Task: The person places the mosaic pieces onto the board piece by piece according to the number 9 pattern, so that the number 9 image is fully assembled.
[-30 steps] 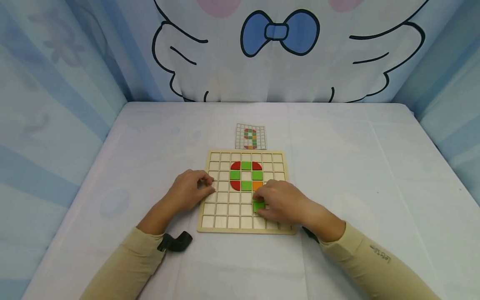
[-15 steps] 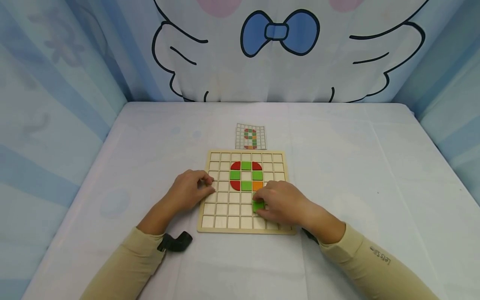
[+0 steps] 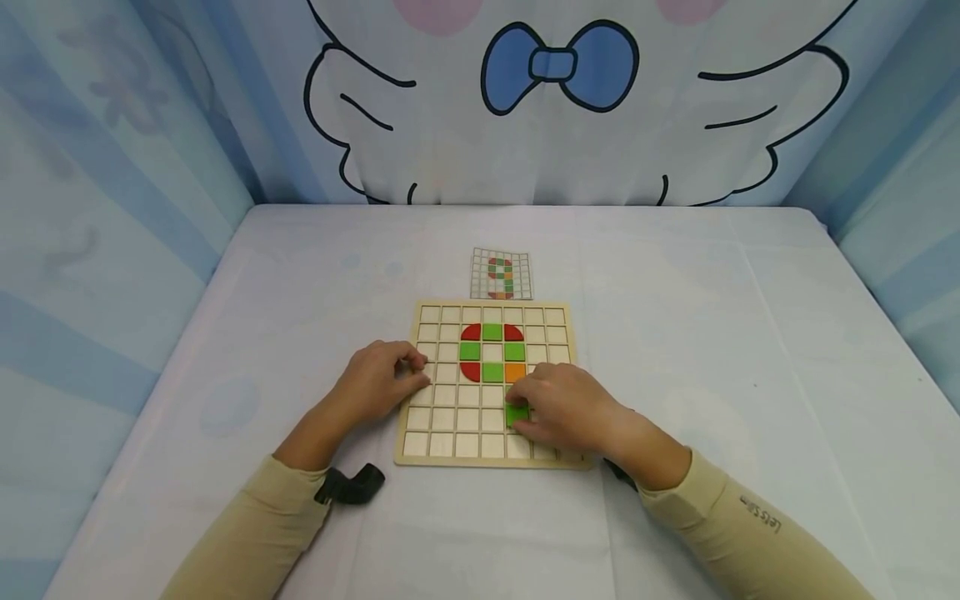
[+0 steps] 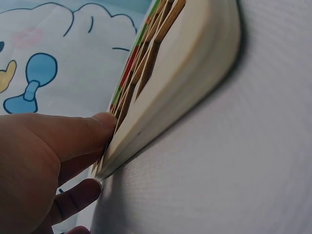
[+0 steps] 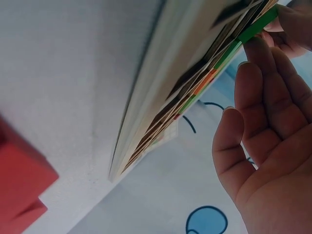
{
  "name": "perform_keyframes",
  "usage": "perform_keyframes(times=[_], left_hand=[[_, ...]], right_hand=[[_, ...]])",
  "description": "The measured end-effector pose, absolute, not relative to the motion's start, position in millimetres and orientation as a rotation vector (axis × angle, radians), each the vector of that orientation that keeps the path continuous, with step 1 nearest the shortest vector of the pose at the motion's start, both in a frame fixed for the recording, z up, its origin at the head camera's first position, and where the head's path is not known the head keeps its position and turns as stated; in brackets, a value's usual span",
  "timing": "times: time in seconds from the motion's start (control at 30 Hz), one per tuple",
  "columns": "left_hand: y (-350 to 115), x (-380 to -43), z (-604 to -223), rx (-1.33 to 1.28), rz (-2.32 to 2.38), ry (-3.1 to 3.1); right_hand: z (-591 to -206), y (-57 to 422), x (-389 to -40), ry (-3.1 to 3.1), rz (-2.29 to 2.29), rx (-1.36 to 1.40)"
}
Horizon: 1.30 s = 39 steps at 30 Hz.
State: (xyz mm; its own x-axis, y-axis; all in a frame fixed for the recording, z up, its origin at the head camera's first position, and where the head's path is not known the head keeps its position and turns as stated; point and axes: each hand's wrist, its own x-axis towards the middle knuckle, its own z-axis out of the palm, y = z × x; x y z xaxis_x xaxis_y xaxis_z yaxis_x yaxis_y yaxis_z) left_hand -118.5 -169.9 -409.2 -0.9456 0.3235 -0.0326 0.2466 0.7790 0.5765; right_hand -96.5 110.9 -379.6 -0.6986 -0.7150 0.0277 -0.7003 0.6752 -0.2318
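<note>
A wooden grid board lies mid-table, with red, green and orange tiles in a ring in its upper part. My right hand is over the lower right cells. It pinches a green square tile below the orange tile; in the right wrist view this green tile stands tilted out of its cell. Another green tile beyond it is mostly hidden by the fingers in the head view. My left hand holds the board's left edge, thumb on the rim and a fingertip at its side.
A small printed card with a coloured grid pattern lies just behind the board. In the right wrist view a red object is at the lower left. A black wrist strap piece hangs beside the left sleeve. Patterned curtains surround the white table.
Almost nothing differs. My right hand has shifted very slightly toward me, still pinching the green tile; the left hand stays on the board's edge.
</note>
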Motion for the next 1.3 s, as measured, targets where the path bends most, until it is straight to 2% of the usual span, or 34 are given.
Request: perform_keyframes(times=[0.73,1.3], left_hand=[[-170.1,-118.2,-409.4,0.470,0.900,2.841],[-169.6,-118.9,-407.7,0.467,0.900,2.837]], right_hand=[[-380.2,109.1,-95.0,2.798,-0.381,-1.154],[-378.6,107.2,-98.4,2.771,-0.368,-0.966]])
